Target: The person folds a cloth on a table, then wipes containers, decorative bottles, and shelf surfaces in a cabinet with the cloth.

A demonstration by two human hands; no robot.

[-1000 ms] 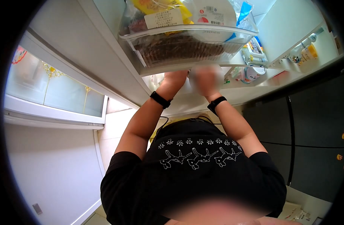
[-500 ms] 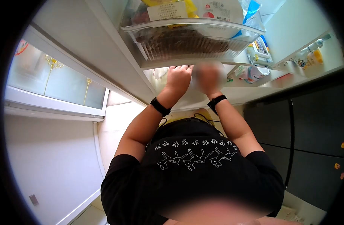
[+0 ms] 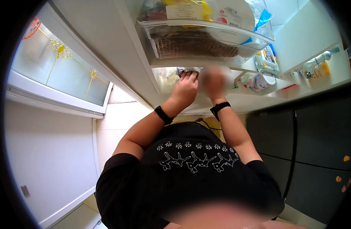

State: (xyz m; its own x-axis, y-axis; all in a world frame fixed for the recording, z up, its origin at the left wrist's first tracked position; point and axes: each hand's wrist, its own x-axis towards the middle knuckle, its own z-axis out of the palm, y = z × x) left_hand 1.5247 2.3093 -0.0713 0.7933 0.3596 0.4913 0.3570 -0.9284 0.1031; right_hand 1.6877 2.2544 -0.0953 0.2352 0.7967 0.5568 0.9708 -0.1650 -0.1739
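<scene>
Head view shows your left hand [image 3: 186,91], fingers together, seemingly handling a silvery packet [image 3: 190,69] just below the clear bin [image 3: 206,23]; its grip and your blurred right hand's [image 3: 214,82] I cannot tell, so the next move calls for a secure hold.

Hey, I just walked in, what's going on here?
A person in a black shirt has both hands at a low section of a white cabinet. The left hand has its fingers at a crinkled silvery packet, with something pale next to it. The right hand is alongside but blurred, so I can't tell what, if anything, it holds. Just above sits a clear bin filled with packages.
</scene>
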